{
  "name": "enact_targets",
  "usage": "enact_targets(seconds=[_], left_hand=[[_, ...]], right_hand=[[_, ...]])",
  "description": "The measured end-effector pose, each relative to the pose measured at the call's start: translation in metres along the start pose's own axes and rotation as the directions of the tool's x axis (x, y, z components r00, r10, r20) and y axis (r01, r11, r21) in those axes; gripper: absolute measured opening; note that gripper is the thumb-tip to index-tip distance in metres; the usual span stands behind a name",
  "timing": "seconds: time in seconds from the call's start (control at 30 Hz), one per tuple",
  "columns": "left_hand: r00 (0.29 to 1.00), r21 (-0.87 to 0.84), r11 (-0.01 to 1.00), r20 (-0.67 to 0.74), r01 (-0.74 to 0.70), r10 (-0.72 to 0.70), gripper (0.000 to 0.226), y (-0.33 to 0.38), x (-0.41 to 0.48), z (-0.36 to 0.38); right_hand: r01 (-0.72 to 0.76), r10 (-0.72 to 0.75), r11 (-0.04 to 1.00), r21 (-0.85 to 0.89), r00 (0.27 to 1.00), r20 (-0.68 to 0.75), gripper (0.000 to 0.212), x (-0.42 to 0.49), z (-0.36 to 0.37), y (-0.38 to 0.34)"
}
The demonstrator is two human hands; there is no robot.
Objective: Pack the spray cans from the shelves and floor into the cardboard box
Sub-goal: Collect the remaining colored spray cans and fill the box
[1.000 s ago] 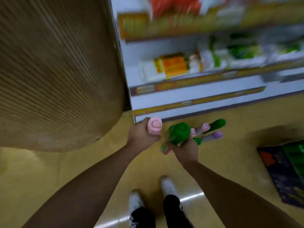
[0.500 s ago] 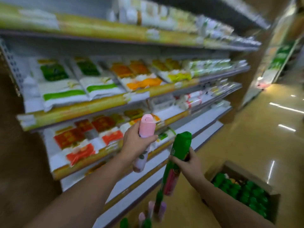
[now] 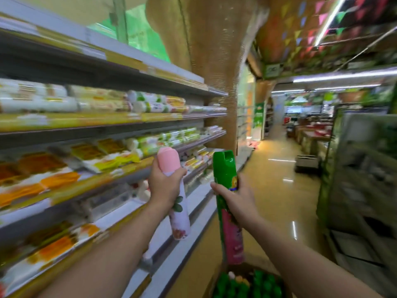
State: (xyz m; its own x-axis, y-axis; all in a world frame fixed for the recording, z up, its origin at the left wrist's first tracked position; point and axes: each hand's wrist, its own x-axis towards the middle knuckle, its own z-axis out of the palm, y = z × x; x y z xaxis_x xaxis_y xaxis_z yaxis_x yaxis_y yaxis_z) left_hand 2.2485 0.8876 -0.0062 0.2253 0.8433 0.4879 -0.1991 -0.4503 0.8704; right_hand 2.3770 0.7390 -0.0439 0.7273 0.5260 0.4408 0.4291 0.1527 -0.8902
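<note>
Pink-capped white floral spray can [image 3: 174,191]: upright, gripped by left hand [image 3: 164,186]. Tall green-capped green-and-pink spray can [image 3: 227,203]: upright, gripped by right hand [image 3: 235,200], directly above open brown cardboard box [image 3: 217,276] holding green-capped cans [image 3: 261,286]. Stocked shelves [image 3: 103,123] at left.

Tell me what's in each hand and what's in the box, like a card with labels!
left hand: holds a pink-capped spray can, cap up
right hand: holds a green-capped spray can, cap up
cardboard box: at the bottom of the view, below the hands, many green caps inside
shelves: on the left, blurred packets
</note>
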Motion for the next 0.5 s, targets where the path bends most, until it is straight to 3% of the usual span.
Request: enact_targets(seconds=[0.2,0.5], left_hand=[[0.991,-0.012,0.999,0.128,0.031,-0.030,0.056,-0.019,0.018,0.106],[0.944,0.004,1.000,0.329,0.007,-0.008,0.056,-0.098,0.081,0.250]], right_hand=[[-0.029,0.032,0.999,0.017,0.985,-0.172,0.041,0.064,-0.068,0.036],[-0.075,0.072,0.997,0.002,0.938,-0.339,0.044,0.163,-0.095,0.113]])
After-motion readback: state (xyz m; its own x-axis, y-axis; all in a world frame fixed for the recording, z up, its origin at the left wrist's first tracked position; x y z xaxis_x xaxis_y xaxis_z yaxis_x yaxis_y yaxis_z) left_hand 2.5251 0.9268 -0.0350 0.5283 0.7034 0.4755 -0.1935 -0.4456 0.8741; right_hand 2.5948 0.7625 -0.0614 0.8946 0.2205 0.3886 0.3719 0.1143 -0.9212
